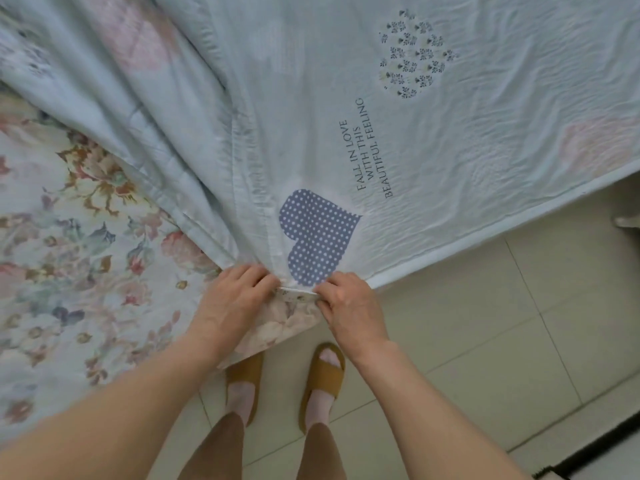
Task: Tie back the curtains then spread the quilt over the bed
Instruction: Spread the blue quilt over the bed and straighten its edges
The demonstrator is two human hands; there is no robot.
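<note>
Head camera, looking straight down over the foot corner of the bed. The quilt (433, 161), pale blue, lies across the mattress and fills the upper and right part of the view. Its near corner is gathered up right at the bed's edge, between the two hands.

The left hand (239, 296) sits on that corner, knuckles up, fingers curled down and pinching the bunched hem. The right hand (349, 306) is just beside it, fingers bent in, thumb and fingertips gripping the same hem from the other side. A short strip of the quilt's edge is stretched flat between the two grips.

Long folds fan out from the left hand up toward the top left, where the fabric is heaped and creased. To the right the quilt lies flatter, its edge running along the side of the bed.

Just above the hands there's a blue dotted heart (317, 237) printed on the quilt, then some dark lettering (375, 150), and farther up a heart made of little sprigs (414, 53).

On the left, the flowered sheet (69, 244) lies uncovered, and a bit of it hangs down below the hands.

Below that is the pale tiled floor (485, 323), with two feet in tan slippers (323, 379) close to the bed. A dark mat (588, 452) cuts across the bottom right corner.
</note>
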